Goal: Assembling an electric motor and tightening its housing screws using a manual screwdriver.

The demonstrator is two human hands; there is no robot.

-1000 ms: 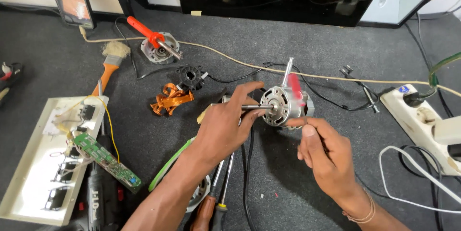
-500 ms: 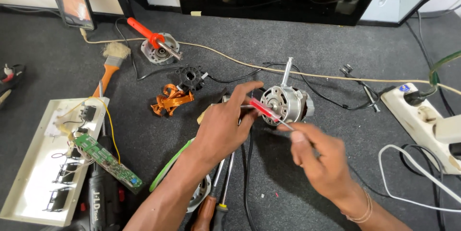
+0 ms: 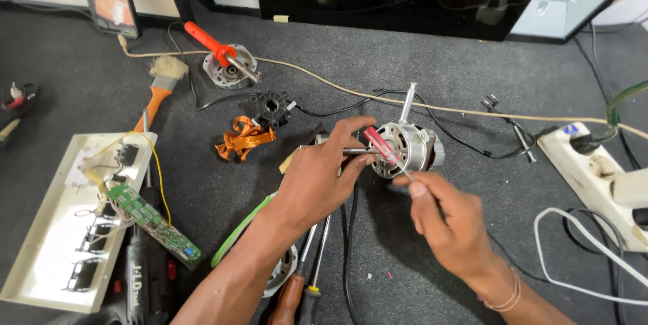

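Just right of the frame's centre lies a small electric motor (image 3: 405, 149): a silvery metal housing with a round, slotted end face, a thin steel shaft sticking up toward the top of the frame and black leads trailing off it. The left hand (image 3: 324, 176) has its grip clenched on the motor's near end, fingers curled over a short metal rod. The right hand (image 3: 449, 220), below and right of the motor, pinches a red-handled screwdriver (image 3: 381, 149) whose handle lies across the end face.

All of it rests on a dark grey felt-like tabletop (image 3: 418, 75). At the left sit a white tray (image 3: 40, 244) with a green circuit board (image 3: 152, 220), an orange-handled brush (image 3: 158, 89) and copper windings (image 3: 244, 139). A white power strip (image 3: 594, 176) lies at the right edge.
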